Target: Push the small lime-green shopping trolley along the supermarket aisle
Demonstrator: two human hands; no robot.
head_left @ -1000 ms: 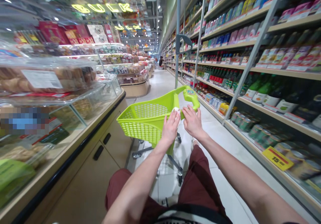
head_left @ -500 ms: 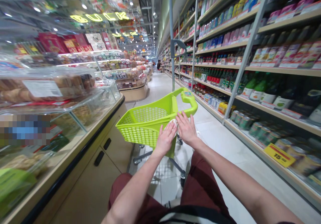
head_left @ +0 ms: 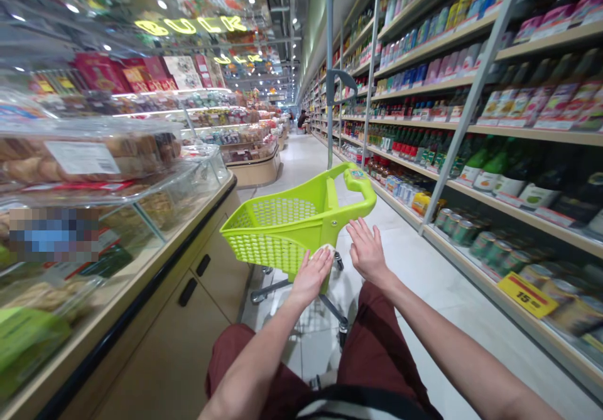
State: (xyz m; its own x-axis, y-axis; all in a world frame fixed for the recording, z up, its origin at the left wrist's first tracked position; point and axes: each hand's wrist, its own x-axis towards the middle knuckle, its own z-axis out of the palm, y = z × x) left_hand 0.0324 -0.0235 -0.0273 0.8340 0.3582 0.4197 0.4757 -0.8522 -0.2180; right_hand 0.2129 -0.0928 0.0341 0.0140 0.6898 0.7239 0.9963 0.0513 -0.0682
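A bright green shopping cart [head_left: 271,244] with a perforated basket stands in front of my knees, its handle loop [head_left: 365,200] on the right. My left hand [head_left: 313,275] lies fairly flat against the cart's near side and presses a white wipe [head_left: 330,248] under its fingers; most of the wipe is hidden by the hand. Just below the handle, my right hand [head_left: 367,250] is raised with its fingers stretched out and nothing in them. It appears apart from the cart's side.
A counter [head_left: 207,225] with packaged baked goods runs along the left. Shelves [head_left: 532,125] of bottles and cans line the right, with a yellow price tag [head_left: 527,293] low down. A grey pole [head_left: 329,93] rises behind the cart. Far down the aisle a person [head_left: 302,120] crouches.
My right hand has come away from my left hand and moved to the right. The left hand with the wipe has slid a little lower on the cart's side.
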